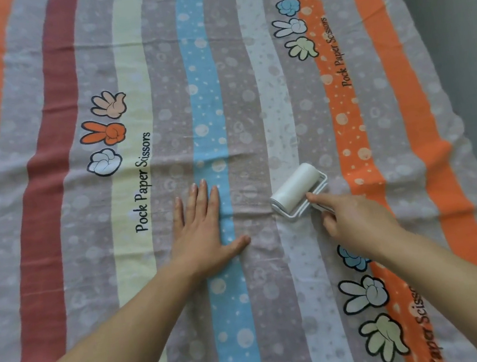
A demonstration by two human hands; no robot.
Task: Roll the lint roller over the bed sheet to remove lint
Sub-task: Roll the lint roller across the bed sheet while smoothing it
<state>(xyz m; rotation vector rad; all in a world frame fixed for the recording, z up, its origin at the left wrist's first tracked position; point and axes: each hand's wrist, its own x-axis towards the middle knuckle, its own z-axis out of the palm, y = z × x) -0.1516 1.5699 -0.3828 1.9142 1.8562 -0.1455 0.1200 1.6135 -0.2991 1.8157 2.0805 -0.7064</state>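
A striped bed sheet [236,97] with cartoon hand prints fills the view. A white lint roller [295,189] lies on its pale stripe, roll tilted toward the upper right. My right hand [353,223] grips the roller's handle, index finger stretched along the frame; the handle is mostly hidden under the hand. My left hand [204,230] presses flat on the sheet over the blue stripe, fingers straight, a hand's width left of the roller.
The sheet's right edge [445,113] drops off to a grey floor [459,33]. Slight wrinkles run across the fabric between the two hands.
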